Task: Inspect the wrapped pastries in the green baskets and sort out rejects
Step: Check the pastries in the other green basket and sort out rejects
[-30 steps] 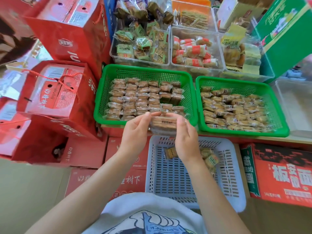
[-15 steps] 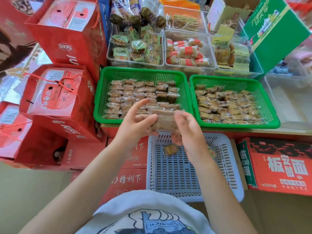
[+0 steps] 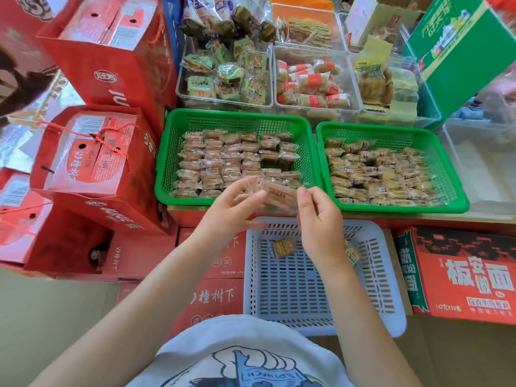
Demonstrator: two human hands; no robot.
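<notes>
Two green baskets sit side by side on the counter, the left green basket (image 3: 167, 163) and the right green basket (image 3: 458, 174), both filled with several clear-wrapped brown pastries. A wrapped pastry (image 3: 279, 195) is held between my left hand (image 3: 234, 210) and my right hand (image 3: 318, 219), just in front of the left basket's front rim. Below my hands stands a white slotted basket (image 3: 293, 289) with a loose pastry (image 3: 283, 248) inside and another pastry (image 3: 352, 254) partly hidden by my right wrist.
Clear tubs of other wrapped snacks (image 3: 226, 76) stand behind the green baskets. Red gift boxes (image 3: 92, 152) are stacked at the left, a green carton (image 3: 458, 48) at the back right, an empty clear bin (image 3: 485, 163) at the right, and a red noodle carton (image 3: 463, 275) beside the white basket.
My hands have shifted slightly right with the pastry, which is now tilted and turned. My left fingers have spread a little. The camera view has moved closer.
</notes>
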